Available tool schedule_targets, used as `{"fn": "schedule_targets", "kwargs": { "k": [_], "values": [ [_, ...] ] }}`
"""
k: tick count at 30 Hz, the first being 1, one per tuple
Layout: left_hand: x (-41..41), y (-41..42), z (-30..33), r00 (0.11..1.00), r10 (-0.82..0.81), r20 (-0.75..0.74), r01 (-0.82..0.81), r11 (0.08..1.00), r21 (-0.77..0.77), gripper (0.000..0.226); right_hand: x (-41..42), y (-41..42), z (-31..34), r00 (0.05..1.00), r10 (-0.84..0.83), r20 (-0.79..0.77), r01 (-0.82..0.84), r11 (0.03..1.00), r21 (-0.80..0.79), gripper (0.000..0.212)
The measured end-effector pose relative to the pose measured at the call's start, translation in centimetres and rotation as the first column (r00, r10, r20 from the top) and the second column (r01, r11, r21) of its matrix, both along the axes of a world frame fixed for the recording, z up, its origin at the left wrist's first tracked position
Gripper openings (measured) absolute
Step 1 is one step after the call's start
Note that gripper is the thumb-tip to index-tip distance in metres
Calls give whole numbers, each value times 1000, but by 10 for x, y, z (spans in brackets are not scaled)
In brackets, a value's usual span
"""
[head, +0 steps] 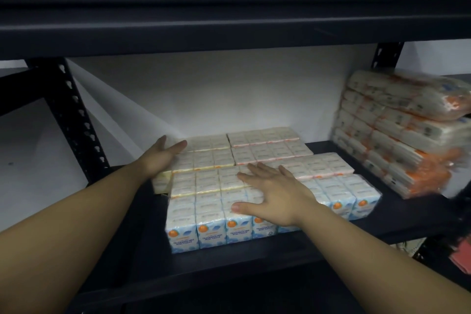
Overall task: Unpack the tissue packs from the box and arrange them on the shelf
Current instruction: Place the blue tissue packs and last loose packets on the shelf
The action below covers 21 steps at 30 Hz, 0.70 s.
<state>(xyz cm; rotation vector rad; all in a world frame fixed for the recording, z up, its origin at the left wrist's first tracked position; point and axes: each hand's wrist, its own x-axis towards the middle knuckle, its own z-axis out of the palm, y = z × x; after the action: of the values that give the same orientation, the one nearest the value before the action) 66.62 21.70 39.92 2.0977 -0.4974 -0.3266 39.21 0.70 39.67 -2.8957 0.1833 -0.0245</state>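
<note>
— Two hands are on the tissue packs, yes?

— Yes. Both reach into the dark metal shelf (280,242). The left hand (159,158) lies with straight fingers against the left side of the back-left bundle (204,153), its thumb up. It presses, it does not grip.

— And the other one?

— The right hand (274,192) rests flat, fingers spread and straight, on top of the front bundle of mini tissue packs (219,214). The thumb touches the top near the front edge. It holds nothing.

— Where are the packs exactly?

— They lie in flat wrapped bundles on the shelf board, close together. The front bundle shows blue labels with an orange mark. Behind it, one bundle (270,145) at the back right touches the back-left one, and another bundle (323,166) lies between it and the front bundle.

— Anything else there?

— A tall stack of larger tissue bundles (405,132) with orange print stands at the right end of the shelf, apart from the others. A white wall (229,94) is behind.
</note>
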Motion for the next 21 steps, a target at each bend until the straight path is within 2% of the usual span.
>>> {"fn": "schedule_targets", "kwargs": {
  "k": [3, 8, 12, 17, 21],
  "values": [
    [-10, -21, 2, 997, -71, -8, 72, 996, 60, 100, 0, -1, -2, 999, 6, 40, -6, 1000, 12, 96],
    [-7, -42, -3, 994, -112, 9, 109, 979, 171, 126, -3, -1, -8, 980, -37, 196, 22, 997, 75, 90],
    [-7, -44, -7, 994, -85, 67, 70, 978, 198, 107, -2, -1, -8, 980, -34, 197, 20, 997, 70, 92],
    [-13, -46, -4, 996, -78, 48, 68, 981, 184, 109, -2, 0, -6, 983, -24, 182, 12, 998, 69, 91],
    [-17, -47, -3, 993, -94, 69, 79, 976, 201, 122, -2, -1, -6, 983, -27, 183, 13, 997, 74, 91]
  ]
}}
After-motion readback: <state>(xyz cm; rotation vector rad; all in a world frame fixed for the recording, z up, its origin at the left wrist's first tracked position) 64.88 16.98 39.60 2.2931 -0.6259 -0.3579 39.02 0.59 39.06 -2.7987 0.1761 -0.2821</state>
